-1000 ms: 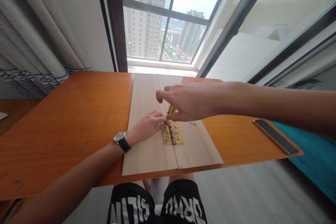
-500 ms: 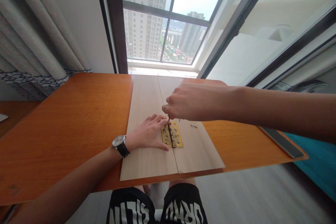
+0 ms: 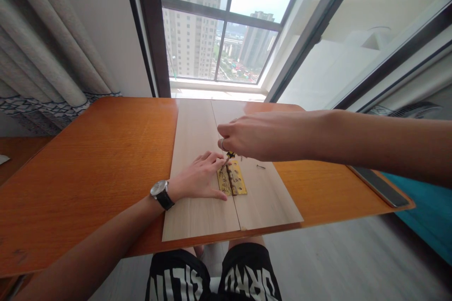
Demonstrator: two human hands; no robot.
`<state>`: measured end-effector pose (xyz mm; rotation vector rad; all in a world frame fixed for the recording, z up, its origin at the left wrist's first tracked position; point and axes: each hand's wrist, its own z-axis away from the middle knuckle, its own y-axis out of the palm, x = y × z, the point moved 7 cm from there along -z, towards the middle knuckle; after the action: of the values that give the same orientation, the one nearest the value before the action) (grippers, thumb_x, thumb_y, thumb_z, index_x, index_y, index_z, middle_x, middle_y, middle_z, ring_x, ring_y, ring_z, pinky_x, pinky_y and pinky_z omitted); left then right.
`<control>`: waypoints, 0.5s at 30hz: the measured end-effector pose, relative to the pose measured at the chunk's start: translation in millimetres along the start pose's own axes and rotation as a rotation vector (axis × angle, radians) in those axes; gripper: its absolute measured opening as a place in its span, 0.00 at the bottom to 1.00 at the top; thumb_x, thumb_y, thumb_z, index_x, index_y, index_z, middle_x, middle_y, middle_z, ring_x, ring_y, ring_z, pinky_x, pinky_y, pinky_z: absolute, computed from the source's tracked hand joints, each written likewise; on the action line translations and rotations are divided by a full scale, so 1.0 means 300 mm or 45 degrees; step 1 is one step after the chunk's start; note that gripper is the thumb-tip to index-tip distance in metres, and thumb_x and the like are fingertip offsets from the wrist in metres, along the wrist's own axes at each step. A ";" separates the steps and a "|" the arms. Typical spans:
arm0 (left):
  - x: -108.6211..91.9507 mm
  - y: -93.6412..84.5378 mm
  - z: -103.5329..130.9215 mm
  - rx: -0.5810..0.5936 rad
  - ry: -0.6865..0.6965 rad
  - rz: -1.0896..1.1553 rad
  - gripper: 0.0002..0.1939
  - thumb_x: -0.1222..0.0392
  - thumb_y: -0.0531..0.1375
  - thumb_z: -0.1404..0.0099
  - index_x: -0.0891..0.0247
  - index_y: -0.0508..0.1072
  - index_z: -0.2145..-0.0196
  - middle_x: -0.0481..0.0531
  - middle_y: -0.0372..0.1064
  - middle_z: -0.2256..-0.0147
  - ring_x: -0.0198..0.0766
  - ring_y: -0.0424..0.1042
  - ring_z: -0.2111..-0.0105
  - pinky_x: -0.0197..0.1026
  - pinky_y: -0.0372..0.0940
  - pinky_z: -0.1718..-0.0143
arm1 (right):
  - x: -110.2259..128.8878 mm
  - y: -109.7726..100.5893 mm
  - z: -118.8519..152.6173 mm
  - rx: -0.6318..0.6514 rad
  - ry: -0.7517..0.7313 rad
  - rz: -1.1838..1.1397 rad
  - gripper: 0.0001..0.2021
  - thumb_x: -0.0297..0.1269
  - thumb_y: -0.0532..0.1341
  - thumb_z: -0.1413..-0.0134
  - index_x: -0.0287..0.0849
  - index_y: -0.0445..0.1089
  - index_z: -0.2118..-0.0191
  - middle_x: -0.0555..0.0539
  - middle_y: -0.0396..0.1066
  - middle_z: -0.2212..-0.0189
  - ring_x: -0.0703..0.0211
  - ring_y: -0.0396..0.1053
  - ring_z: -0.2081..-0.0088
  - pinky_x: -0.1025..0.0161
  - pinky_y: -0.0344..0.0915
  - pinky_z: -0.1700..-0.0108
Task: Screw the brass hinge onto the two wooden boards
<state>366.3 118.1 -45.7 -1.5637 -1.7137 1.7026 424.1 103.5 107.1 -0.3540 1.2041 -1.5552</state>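
Note:
A brass hinge [image 3: 237, 179] lies across the seam between two pale wooden boards [image 3: 197, 218]. My left hand [image 3: 203, 176], a watch on its wrist, rests spread on the left board, its fingertips and thumb at the hinge's left edge. Above the hinge my right hand [image 3: 243, 138] is closed around a screwdriver [image 3: 230, 155] with a yellow and black handle, mostly hidden in the fist. The shaft slants down to the hinge's upper left part; the tip's exact contact is too small to tell. A loose screw [image 3: 261, 167] lies on the right board.
Both boards lie on an orange-brown wooden table [image 3: 130, 146]. A dark flat strip [image 3: 379, 187] sits at the table's right end. Beyond the far edge is a window [image 3: 221, 47], with a curtain [image 3: 42, 42] at the left. My knees are below the near edge.
My right hand has turned slightly around the screwdriver, and more of the handle shows below it. My left hand stays spread beside the hinge. The camera view has shifted slightly.

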 end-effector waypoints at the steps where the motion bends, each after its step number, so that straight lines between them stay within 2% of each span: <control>1: 0.003 0.000 0.001 -0.009 0.001 0.011 0.46 0.37 0.72 0.48 0.58 0.63 0.39 0.61 0.62 0.40 0.57 0.60 0.39 0.58 0.55 0.35 | 0.005 -0.001 -0.001 0.021 -0.013 0.005 0.08 0.24 0.65 0.46 0.39 0.74 0.59 0.47 0.71 0.65 0.63 0.64 0.71 0.60 0.53 0.69; 4: 0.014 -0.001 0.002 -0.036 -0.028 0.021 0.47 0.34 0.71 0.49 0.60 0.62 0.39 0.63 0.62 0.41 0.59 0.61 0.40 0.60 0.56 0.36 | 0.024 -0.010 -0.011 0.051 -0.049 0.014 0.07 0.21 0.63 0.45 0.39 0.75 0.63 0.48 0.70 0.68 0.63 0.63 0.72 0.60 0.52 0.70; 7: 0.020 0.000 0.002 -0.040 -0.058 0.004 0.47 0.33 0.71 0.50 0.61 0.62 0.41 0.64 0.63 0.42 0.60 0.61 0.41 0.61 0.57 0.38 | 0.020 -0.017 -0.022 -0.006 -0.047 -0.007 0.06 0.22 0.64 0.46 0.41 0.75 0.66 0.50 0.69 0.74 0.64 0.61 0.75 0.60 0.52 0.70; 9: 0.019 -0.001 0.000 -0.041 -0.072 -0.011 0.48 0.33 0.71 0.50 0.61 0.62 0.41 0.63 0.63 0.42 0.61 0.60 0.41 0.61 0.57 0.38 | 0.000 -0.004 -0.029 0.005 0.017 -0.050 0.03 0.27 0.66 0.45 0.41 0.75 0.69 0.52 0.66 0.78 0.64 0.59 0.77 0.60 0.52 0.70; 12: 0.015 -0.002 -0.001 -0.036 -0.086 -0.038 0.51 0.35 0.72 0.51 0.60 0.59 0.38 0.64 0.62 0.41 0.62 0.59 0.41 0.63 0.56 0.40 | -0.035 0.022 -0.032 0.067 0.165 -0.123 0.11 0.37 0.63 0.39 0.41 0.75 0.72 0.51 0.63 0.81 0.64 0.58 0.78 0.60 0.52 0.71; 15: 0.012 -0.001 0.001 -0.036 -0.078 -0.038 0.52 0.35 0.72 0.50 0.61 0.57 0.36 0.65 0.62 0.41 0.62 0.60 0.43 0.63 0.57 0.41 | -0.041 0.025 -0.029 0.051 0.215 -0.161 0.14 0.42 0.60 0.36 0.40 0.77 0.68 0.50 0.65 0.78 0.65 0.59 0.78 0.60 0.52 0.71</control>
<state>364.7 120.8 -47.3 -1.5045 -1.7892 1.7363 426.4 119.1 101.4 -0.2819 1.2988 -1.7442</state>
